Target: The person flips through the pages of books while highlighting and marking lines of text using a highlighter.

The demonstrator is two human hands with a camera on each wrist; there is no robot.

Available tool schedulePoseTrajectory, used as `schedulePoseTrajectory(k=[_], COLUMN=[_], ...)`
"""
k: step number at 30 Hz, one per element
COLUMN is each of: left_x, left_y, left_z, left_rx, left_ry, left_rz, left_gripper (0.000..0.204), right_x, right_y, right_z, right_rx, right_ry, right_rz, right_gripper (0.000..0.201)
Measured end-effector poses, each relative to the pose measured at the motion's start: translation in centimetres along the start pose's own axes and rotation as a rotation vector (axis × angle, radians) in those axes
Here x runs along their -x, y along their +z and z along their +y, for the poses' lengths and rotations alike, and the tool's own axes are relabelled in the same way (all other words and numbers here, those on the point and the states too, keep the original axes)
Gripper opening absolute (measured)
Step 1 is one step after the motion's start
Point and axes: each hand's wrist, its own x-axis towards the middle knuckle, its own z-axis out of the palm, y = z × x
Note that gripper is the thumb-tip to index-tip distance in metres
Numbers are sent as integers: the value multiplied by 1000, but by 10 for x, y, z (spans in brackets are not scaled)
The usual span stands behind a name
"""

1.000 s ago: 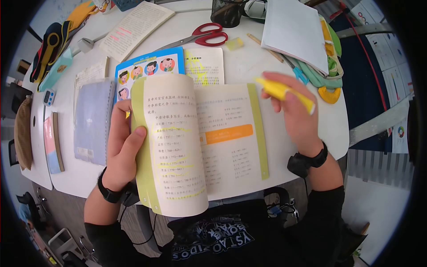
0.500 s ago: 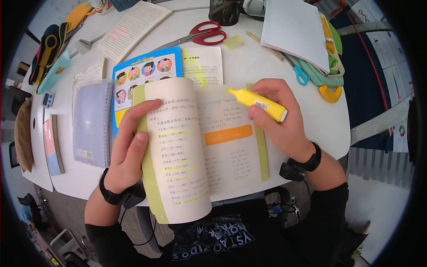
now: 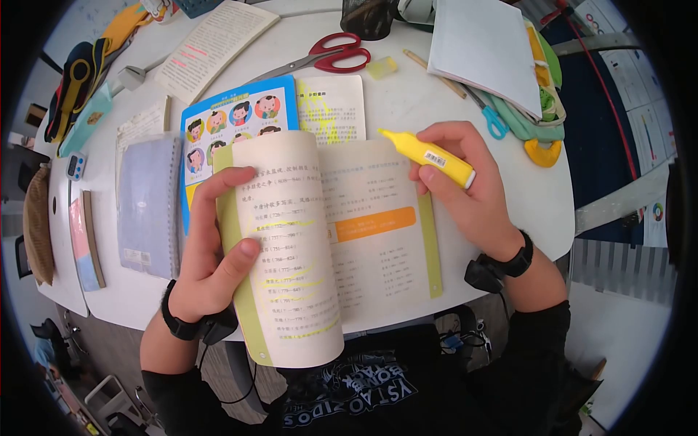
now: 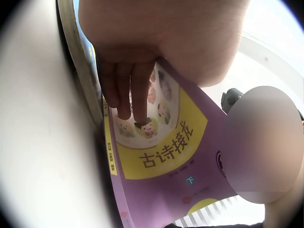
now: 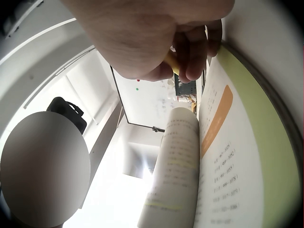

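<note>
An open book (image 3: 298,254) with green page edges and yellow-marked lines is held up in front of the torso, its left page curling. My left hand (image 3: 203,254) grips the left side, thumb and index finger on the page. The left wrist view shows its other fingers against the purple and yellow cover (image 4: 161,194). My right hand (image 3: 472,189) pinches a yellow highlighter (image 3: 425,155) above the right page's outer edge. The highlighter's bare tip points up and left, off the paper. An orange band (image 3: 378,224) crosses the right page.
Behind the book lie a blue-bordered picture book (image 3: 240,109) and a highlighted page (image 3: 334,109). Red-handled scissors (image 3: 338,54) and a mesh pen holder (image 3: 367,18) are farther back. A spiral notebook (image 3: 149,207) lies left; white paper (image 3: 483,54) covers a pouch at right.
My right hand has brought the highlighter left and down toward the book. My left index finger has come round from behind onto the page. The book has shifted slightly toward the torso.
</note>
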Motion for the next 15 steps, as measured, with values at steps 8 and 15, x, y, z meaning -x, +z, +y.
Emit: schedulePoseTrajectory(k=[8, 15], left_x=[-1, 0], left_y=[-4, -5], left_z=[-1, -4], left_rx=[-12, -5], left_ry=[-11, -30], left_rz=[-22, -9], left_gripper=[64, 65], right_x=[0, 2], right_y=[-1, 0], right_z=[-4, -6], right_rx=[77, 315], right_ry=[42, -44], right_rz=[-2, -73], right_gripper=[29, 24])
